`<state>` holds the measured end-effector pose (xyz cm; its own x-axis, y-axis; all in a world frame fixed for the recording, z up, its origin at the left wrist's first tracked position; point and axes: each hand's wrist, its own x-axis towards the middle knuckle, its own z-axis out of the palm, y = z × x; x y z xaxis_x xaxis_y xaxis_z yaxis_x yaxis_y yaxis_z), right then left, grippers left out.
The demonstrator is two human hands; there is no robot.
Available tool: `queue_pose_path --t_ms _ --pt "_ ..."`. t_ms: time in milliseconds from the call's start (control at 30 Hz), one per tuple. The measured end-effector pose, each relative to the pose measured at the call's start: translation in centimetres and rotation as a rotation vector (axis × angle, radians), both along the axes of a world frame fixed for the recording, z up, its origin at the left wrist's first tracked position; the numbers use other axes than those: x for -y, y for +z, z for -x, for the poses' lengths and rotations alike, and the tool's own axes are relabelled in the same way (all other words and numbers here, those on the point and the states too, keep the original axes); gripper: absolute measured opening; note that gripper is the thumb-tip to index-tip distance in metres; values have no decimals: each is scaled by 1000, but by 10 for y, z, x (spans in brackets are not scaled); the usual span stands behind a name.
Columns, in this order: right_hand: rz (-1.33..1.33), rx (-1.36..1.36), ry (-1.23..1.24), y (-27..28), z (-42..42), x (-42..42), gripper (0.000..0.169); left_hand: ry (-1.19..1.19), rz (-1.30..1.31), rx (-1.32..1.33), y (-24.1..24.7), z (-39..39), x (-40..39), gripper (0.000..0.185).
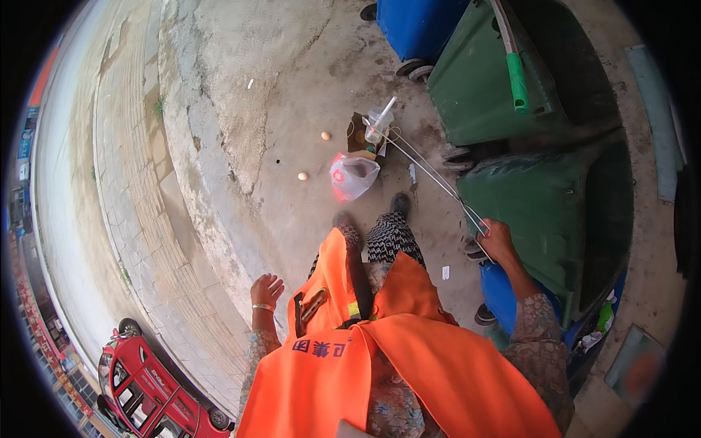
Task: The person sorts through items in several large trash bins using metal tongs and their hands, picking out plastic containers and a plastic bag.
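My right hand (497, 241) grips a pair of long metal tongs (438, 178) near the handle end. Their far tips reach a clear plastic cup (379, 121) with a pale straw; I cannot tell whether they pinch it. Beneath the cup is an open brown paper bag (357, 137) with scraps inside. A white plastic bag with red print (356, 176) lies against it, nearer my feet. Two egg-like objects (326, 136) rest on the concrete to the left. Beside my orange vest, my left hand (266, 290) hangs with nothing in it, fingers loosely bent and a bracelet on the wrist.
Green wheeled bins (520, 202) and blue wheeled bins (419, 27) line the right side. A green-gripped handle (516, 82) juts over one. Small paper scraps (446, 272) dot the concrete. Paving (181, 274) runs along the left, where a red vehicle (150, 388) stands.
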<state>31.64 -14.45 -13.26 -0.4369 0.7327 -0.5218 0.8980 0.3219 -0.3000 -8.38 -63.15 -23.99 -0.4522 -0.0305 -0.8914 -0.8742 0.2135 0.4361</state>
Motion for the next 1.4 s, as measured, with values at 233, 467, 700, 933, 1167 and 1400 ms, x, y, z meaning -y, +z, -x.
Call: queue_pose_path --t_ms 233,467,700,933,1167,1400 --pt "-64 25 113 -35 -10 -8 33 -38 75 18 12 -12 16 50" --pt "-169 78 276 -73 -13 18 45 -131 62 39 13 1 -3 49" --pt "-254 174 335 -188 2 60 50 -310 15 37 29 13 -26 45" --pt "3 63 150 -253 0 106 30 -452 80 11 48 20 -22 40" --pt "261 143 86 -223 30 106 20 -516 81 44 36 22 -34 40" --pt "111 106 231 -226 18 102 18 -591 42 47 27 25 -58 36"
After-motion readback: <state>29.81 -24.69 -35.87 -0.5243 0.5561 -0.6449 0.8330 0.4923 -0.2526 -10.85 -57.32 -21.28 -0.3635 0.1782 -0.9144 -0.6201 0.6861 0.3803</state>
